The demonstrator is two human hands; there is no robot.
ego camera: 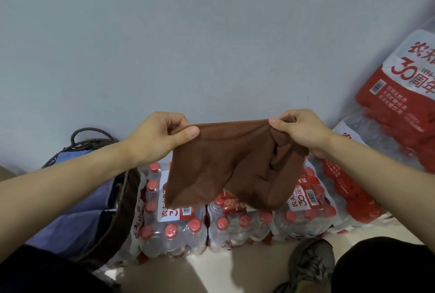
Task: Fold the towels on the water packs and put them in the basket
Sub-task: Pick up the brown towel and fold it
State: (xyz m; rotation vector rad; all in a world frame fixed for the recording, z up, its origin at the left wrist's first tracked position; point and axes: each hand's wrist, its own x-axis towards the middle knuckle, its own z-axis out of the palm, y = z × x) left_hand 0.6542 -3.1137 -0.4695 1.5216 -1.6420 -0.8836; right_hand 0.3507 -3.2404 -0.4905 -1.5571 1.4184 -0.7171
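Note:
A brown towel hangs in the air above the shrink-wrapped water packs. My left hand pinches its upper left corner between thumb and fingers. My right hand grips the upper right corner, where the cloth is bunched into folds. The towel's lower edge dangles just over the red bottle caps. At the left stands a dark woven basket with a rope handle; blue cloth lies inside it.
More water packs are stacked against the wall at the right. A grey wall rises directly behind the packs. My shoe and dark trouser legs show at the bottom on a pale floor.

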